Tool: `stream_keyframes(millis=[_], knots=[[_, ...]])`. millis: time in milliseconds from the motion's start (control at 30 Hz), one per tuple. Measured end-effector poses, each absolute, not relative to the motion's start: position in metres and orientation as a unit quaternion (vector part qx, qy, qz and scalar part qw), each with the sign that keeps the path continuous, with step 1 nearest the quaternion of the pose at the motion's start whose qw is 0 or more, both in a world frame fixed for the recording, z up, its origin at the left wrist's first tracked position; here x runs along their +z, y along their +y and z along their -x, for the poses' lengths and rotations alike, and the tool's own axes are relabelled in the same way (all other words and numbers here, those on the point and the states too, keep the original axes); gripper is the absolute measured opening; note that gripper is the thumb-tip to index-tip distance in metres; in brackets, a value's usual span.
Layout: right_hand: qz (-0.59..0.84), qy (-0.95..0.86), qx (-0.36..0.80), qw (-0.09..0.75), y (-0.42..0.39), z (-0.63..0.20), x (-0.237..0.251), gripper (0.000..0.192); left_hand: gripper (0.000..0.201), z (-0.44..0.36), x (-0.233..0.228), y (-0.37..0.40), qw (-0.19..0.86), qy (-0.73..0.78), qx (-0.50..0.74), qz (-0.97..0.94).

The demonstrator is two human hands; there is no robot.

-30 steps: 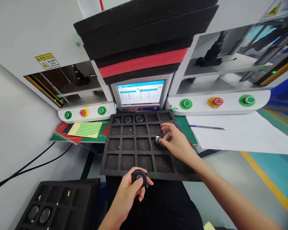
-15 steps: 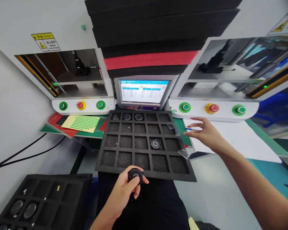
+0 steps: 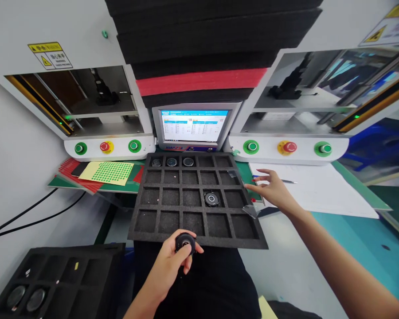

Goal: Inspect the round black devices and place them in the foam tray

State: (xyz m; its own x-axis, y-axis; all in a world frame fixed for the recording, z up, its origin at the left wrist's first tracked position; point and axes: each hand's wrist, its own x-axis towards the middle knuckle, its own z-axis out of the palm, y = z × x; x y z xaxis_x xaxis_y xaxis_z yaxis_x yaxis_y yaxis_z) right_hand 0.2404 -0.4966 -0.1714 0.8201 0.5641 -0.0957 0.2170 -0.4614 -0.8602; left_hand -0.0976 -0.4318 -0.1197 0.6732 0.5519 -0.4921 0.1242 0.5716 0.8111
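My left hand (image 3: 173, 254) is closed around a black round watch body (image 3: 185, 243), thumb pressed on its face, just below the near edge of a black foam tray (image 3: 199, 241). Another watch body (image 3: 212, 199) lies in one of the tray's pockets, its round sensor side up. Three round glass-faced pieces (image 3: 172, 162) sit in the far row. My right hand (image 3: 269, 188) is beside the tray's right edge with its fingers apart and nothing visible between them. Under it a pen (image 3: 290, 181) lies on white paper (image 3: 326, 190), partly hidden by the hand.
Two press machines with green buttons (image 3: 252, 146) and red stop buttons (image 3: 287, 147) flank a screen (image 3: 193, 125). Stacked black foam (image 3: 199, 35) rises above it. A sheet of green dots (image 3: 108, 173) lies left. A second foam tray (image 3: 63, 283) stands lower left.
My right hand has moved slightly left, closer to the tray's edge, and more of the pen shows behind it. My left hand keeps the watch body. The whole view has shifted a little.
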Motion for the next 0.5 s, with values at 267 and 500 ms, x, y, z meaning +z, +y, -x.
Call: stream_keyframes(millis=[267, 500], knots=[[0.810, -0.260, 0.084, 0.519, -0.495, -0.206, -0.135, 0.076, 0.031, 0.099, -0.120, -0.433, 0.770, 0.389, 0.164, -0.478], [0.650, -0.312, 0.225, 0.656, -0.527, -0.097, -0.101, 0.042, 0.031, 0.094, -0.103, -0.442, 0.754, 0.351, 0.253, -0.494]])
